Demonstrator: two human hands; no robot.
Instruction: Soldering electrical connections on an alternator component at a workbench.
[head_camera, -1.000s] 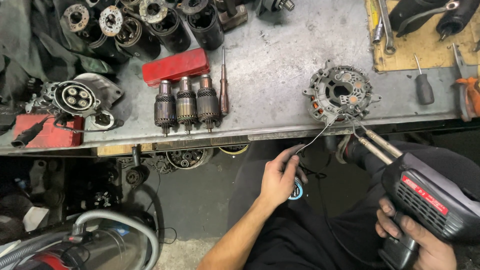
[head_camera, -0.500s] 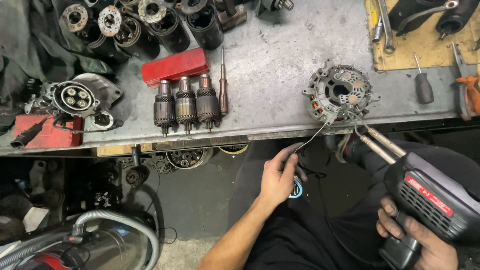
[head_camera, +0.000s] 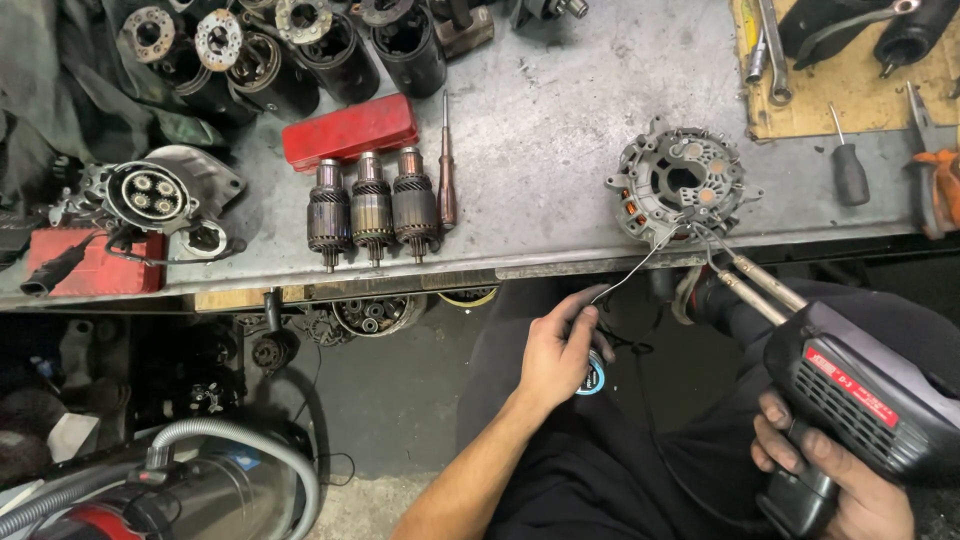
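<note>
Low in the frame, right of centre, my left hand (head_camera: 558, 352) pinches a thin strand of solder wire (head_camera: 632, 272) between thumb and fingertips, with a small spool (head_camera: 592, 378) tucked against the palm. At the lower right corner my right hand (head_camera: 835, 478) is wrapped tight around the grip of a black soldering gun (head_camera: 862, 392) with a red label on its ribbed plastic body. Its two bare metal prongs slant up and left, and the looped tip meets the near edge of the alternator rectifier plate (head_camera: 680, 185), where the solder wire also arrives. That plate is a round, dull grey casting with finned segments and a glimpse of copper winding at its left side; it lies flat at the front edge of the workbench (head_camera: 560, 110), right of centre.

I see the bench as scuffed grey sheet metal, stained and scratched. Left of the plate, three dark starter armatures (head_camera: 371, 208) lie side by side, shafts toward me, with a slim red-handled screwdriver (head_camera: 446, 165) just beside them and a red plastic case (head_camera: 348, 130) behind. Further left sits a starter housing with three small gears (head_camera: 150, 192) in its round face. Along the upper left, black cylindrical motor casings (head_camera: 300, 50) crowd together. At the upper right, a sheet of brown cardboard (head_camera: 850, 100) carries wrenches, and a short black-handled screwdriver (head_camera: 848, 165) rests near it.

Below the bench the floor is dark concrete, with a grey ribbed vacuum hose (head_camera: 240, 445) curling at the lower left.
</note>
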